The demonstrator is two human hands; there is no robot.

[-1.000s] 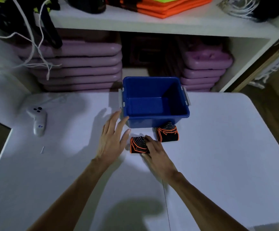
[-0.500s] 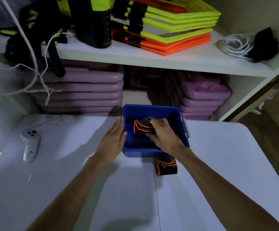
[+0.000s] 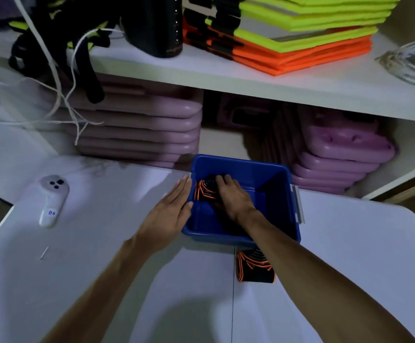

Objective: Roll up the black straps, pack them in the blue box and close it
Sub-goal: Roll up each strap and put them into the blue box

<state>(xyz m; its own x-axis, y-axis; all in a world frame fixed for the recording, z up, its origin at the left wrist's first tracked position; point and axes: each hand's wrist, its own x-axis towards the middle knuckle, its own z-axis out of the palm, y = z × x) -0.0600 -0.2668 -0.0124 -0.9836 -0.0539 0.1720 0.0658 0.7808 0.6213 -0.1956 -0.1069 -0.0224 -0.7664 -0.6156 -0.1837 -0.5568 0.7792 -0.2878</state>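
The open blue box (image 3: 275,174) stands at the far edge of the white table (image 3: 350,256). My right hand (image 3: 233,196) is down inside it, holding a rolled black strap with orange stripes (image 3: 202,190) against the box's left inner wall. My left hand (image 3: 169,214) lies flat with spread fingers against the outside of the box's left wall. A second rolled black-and-orange strap (image 3: 253,267) rests on the table just in front of the box, partly hidden by my right forearm. No lid is in view.
A white handheld controller (image 3: 51,199) lies on the table's left part. Behind the box, stacked purple boards (image 3: 139,129) fill the lower shelf. The upper shelf carries folded yellow and orange vests (image 3: 300,33), a black container (image 3: 157,23) and white cords (image 3: 409,60).
My right hand lifted one rolled strap off the table, carried it over the box and lowered it inside to the left wall. My left hand moved up against the box's side.
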